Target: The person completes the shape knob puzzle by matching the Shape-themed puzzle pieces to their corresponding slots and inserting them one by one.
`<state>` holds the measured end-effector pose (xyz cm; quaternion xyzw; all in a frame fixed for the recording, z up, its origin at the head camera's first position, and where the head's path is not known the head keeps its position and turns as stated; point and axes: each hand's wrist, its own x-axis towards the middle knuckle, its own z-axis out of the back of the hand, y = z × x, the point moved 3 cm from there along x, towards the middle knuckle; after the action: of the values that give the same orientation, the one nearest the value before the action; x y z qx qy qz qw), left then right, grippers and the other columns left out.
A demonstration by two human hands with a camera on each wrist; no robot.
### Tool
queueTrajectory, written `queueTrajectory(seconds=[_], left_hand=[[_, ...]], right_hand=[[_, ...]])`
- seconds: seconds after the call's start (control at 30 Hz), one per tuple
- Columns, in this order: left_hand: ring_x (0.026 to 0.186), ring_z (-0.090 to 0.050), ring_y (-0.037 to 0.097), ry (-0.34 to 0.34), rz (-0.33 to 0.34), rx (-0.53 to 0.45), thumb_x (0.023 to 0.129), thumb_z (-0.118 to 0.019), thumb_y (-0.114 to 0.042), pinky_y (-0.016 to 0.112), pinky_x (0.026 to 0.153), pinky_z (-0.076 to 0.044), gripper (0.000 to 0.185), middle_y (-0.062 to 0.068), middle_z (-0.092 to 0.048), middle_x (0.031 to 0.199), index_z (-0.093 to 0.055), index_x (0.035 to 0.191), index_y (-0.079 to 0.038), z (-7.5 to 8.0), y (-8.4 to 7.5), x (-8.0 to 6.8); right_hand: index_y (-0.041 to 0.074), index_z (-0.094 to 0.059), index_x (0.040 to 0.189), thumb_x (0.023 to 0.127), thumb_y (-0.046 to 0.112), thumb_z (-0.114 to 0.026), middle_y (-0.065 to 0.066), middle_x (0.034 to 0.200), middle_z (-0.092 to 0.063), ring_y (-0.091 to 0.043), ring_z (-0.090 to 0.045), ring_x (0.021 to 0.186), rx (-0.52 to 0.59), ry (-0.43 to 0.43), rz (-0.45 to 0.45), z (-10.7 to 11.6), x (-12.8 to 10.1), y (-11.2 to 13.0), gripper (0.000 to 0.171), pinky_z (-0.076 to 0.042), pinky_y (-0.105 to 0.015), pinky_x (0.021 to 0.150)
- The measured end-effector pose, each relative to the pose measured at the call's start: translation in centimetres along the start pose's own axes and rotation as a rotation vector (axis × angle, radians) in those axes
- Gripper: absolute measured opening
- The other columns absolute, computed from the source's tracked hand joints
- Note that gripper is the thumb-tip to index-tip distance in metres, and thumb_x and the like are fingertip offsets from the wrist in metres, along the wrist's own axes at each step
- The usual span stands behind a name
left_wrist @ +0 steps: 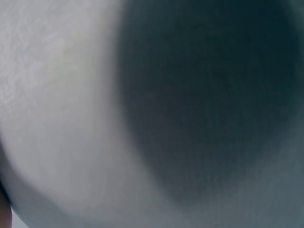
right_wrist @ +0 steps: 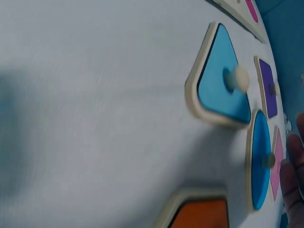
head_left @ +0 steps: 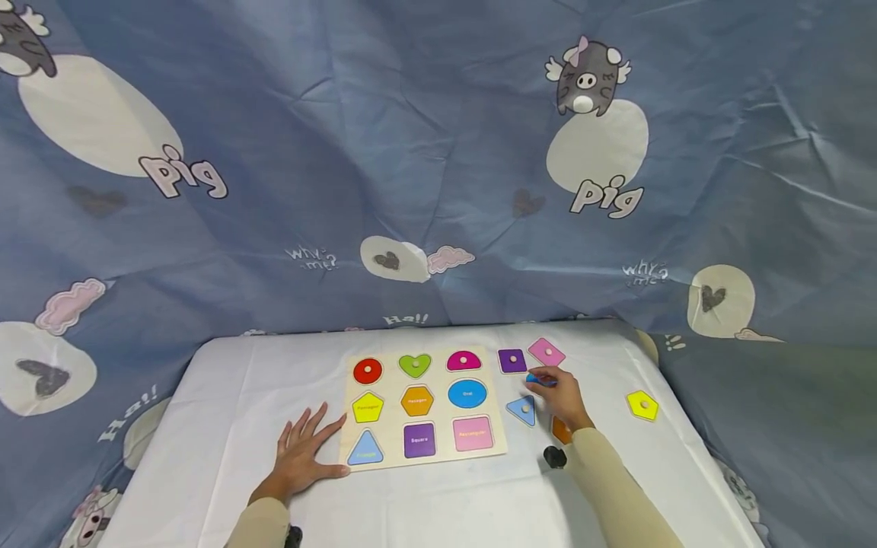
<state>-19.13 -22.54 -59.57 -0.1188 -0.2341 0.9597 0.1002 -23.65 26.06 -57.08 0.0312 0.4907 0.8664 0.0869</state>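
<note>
Under right hand [head_left: 563, 394], head view: blue oval piece [right_wrist: 258, 154] partly hidden.

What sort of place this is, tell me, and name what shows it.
Probably an indoor tabletop play or recording corner: a white-covered table, a creased blue cloth behind it printed with cartoon pigs, and a shape-puzzle board with loose knobbed pieces beside it.
</note>
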Motion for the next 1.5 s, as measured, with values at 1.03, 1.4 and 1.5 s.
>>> queueTrajectory(seconds=[1.03, 1.4, 1.5], left_hand=[[0.143, -0.003, 0.044, -0.001, 0.001, 0.007, 0.06, -0.079, -0.063, 0.062, 0.112, 0.008, 0.1, 0.019, -0.017, 0.158, -0.046, 0.144, -0.019, 0.1, 0.3, 0.0], [0.143, -0.003, 0.044, -0.008, -0.005, 0.004, 0.06, -0.079, -0.062, 0.061, 0.112, 0.008, 0.1, 0.019, -0.017, 0.158, -0.046, 0.144, -0.019, 0.1, 0.2, 0.1], [0.143, -0.003, 0.043, -0.007, -0.008, 0.003, 0.06, -0.079, -0.063, 0.062, 0.112, 0.008, 0.1, 0.018, -0.017, 0.158, -0.046, 0.144, -0.02, 0.0, 0.2, 0.1]], right_hand=[[-0.004, -0.068, 0.113, 0.081, 0.005, -0.076, -0.011, 0.091, -0.063, 0.0, -0.048, 0.072, 0.088, -0.479, -0.125, 9.5, -3.4, -8.1, 0.035, -0.04, -0.007, 0.064], [-0.001, -0.069, 0.112, 0.081, 0.011, -0.076, 0.014, 0.076, -0.052, -0.002, -0.044, 0.073, 0.195, -0.696, -0.288, 12.0, -4.9, -10.4, 0.034, -0.036, -0.01, 0.061], [0.0, -0.067, 0.116, 0.083, 0.014, -0.074, 0.015, 0.076, -0.05, -0.003, -0.043, 0.075, 0.172, -0.688, -0.368, 12.6, -5.0, -11.1, 0.036, -0.037, -0.013, 0.063]])
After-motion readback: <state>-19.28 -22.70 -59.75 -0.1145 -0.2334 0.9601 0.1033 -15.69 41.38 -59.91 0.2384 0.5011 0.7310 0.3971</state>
